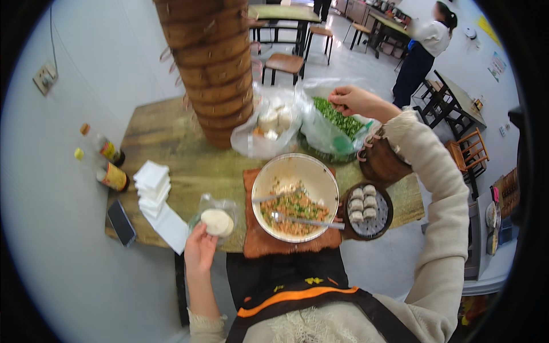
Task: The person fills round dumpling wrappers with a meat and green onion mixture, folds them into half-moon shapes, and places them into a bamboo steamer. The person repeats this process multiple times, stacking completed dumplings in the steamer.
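My left hand [200,248] grips a round dough wrapper [215,221] by its edge. It is over a small clear plastic bag [227,206] at the table's front edge. More dough shows behind that wrapper. Raised over a plastic bag of chopped green onions [339,118], my right hand [349,100] has its fingers drawn together; whether a pinch of greens is inside is hidden. Between my hands, a large white bowl [296,160] holds minced filling [296,206] flecked with green. Two metal utensils, one a spoon [300,220], rest in it. The bowl stands on an orange-brown cloth [253,240].
A tall stack of bamboo steamers [218,73] rises at the back. Beside it sits a bag of white lumps [274,120]. Right are a steamer of several dumplings [363,203] and another steamer [381,163]. Left are paper squares [152,188], a phone [121,223] and bottles [112,176]. A person [422,51] stands beyond.
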A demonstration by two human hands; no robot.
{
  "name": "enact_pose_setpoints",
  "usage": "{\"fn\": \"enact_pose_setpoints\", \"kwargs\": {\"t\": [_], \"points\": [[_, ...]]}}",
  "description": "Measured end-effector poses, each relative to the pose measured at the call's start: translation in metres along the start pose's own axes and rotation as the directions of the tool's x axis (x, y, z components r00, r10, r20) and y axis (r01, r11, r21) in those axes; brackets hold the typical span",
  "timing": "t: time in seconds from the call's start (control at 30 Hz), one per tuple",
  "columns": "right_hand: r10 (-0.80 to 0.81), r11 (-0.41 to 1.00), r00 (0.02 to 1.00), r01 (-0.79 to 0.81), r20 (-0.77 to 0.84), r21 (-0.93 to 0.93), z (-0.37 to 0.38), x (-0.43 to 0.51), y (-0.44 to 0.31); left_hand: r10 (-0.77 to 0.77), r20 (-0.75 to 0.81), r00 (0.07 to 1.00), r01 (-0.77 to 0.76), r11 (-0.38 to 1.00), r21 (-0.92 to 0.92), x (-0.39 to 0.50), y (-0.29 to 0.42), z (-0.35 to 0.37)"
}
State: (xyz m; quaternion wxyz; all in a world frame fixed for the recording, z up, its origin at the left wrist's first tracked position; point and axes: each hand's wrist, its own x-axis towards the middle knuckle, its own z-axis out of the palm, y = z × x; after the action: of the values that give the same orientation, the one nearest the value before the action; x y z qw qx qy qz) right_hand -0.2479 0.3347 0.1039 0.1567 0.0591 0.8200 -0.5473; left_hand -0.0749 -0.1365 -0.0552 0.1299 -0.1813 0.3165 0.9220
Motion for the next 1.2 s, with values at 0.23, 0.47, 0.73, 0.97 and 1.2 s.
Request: {"fn": "enact_pose_setpoints", "kwargs": {"t": [0.23, 0.47, 0.73, 0.97, 1.2], "points": [[0.056, 0.814, 0.860, 0.254, 0.507, -0.522, 0.143, -0.093, 0.012, -0.128, 0.031, 0.991, 0.131, 0.982, -0.139, -0.026, -0.023, 0.006], [-0.408, 0.651, 0.752, 0.638, 0.518, -0.412, 0.189, -0.086, 0.034, -0.155, 0.088, 0.984, 0.169, 0.968, -0.184, -0.037, -0.043, -0.002], [-0.465, 0.606, 0.789, 0.614, 0.400, -0.506, 0.193, -0.089, 0.039, -0.310, 0.070, 0.948, 0.312, 0.949, -0.033, -0.047, -0.075, -0.004], [-0.574, 0.475, 0.742, 0.646, 0.347, -0.598, 0.184, -0.114, 0.045, -0.347, -0.014, 0.938, 0.344, 0.933, -0.107, -0.049, -0.092, 0.008], [-0.808, 0.234, 0.497, 0.764, 0.317, -0.601, 0.161, -0.132, 0.055, -0.340, 0.004, 0.940, 0.339, 0.937, -0.088, -0.048, -0.099, 0.013]]}}
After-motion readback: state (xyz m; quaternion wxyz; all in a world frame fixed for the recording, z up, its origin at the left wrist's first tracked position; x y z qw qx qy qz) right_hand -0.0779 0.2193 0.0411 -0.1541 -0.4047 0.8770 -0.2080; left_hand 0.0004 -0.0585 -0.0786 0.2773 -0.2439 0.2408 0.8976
